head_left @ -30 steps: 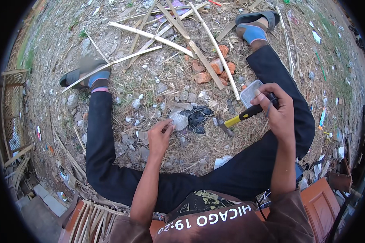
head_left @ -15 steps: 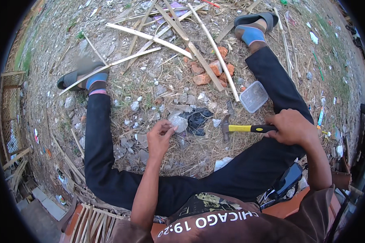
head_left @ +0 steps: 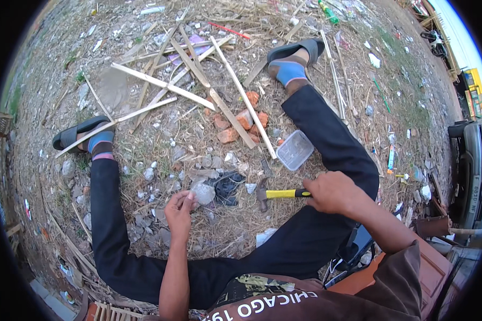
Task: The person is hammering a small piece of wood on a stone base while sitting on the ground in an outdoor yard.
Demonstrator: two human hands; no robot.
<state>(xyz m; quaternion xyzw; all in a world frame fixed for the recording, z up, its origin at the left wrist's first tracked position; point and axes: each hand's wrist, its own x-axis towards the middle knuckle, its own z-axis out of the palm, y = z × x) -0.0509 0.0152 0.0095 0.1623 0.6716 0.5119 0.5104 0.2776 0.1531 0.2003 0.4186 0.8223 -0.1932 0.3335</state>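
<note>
Between the thumb and fingers of my left hand (head_left: 179, 215) is a crumpled clear plastic bag (head_left: 203, 193), held low over the ground. What lies inside it, if anything, I cannot make out. A black plastic bag (head_left: 228, 187) lies on the dry grass just right of it. My right hand (head_left: 331, 192) is wrapped round the black grip of a claw hammer (head_left: 281, 193) with a yellow handle. The hammer's head points left, toward the black bag. Beyond the hammer rests a clear plastic box (head_left: 295, 150), close to my right leg.
Pale wooden strips (head_left: 163, 85) lie crossed on the ground between my feet. Broken red bricks (head_left: 228, 135) sit under some strip ends. Stones and litter are scattered around. At the far right stand a parked car (head_left: 471, 176) and a brown panel (head_left: 431, 267) nearer me.
The view has swung to the right, so the ground, legs and hands appear farther left and lower. Both hands keep their hold on the plastic bag and the hammer.
</note>
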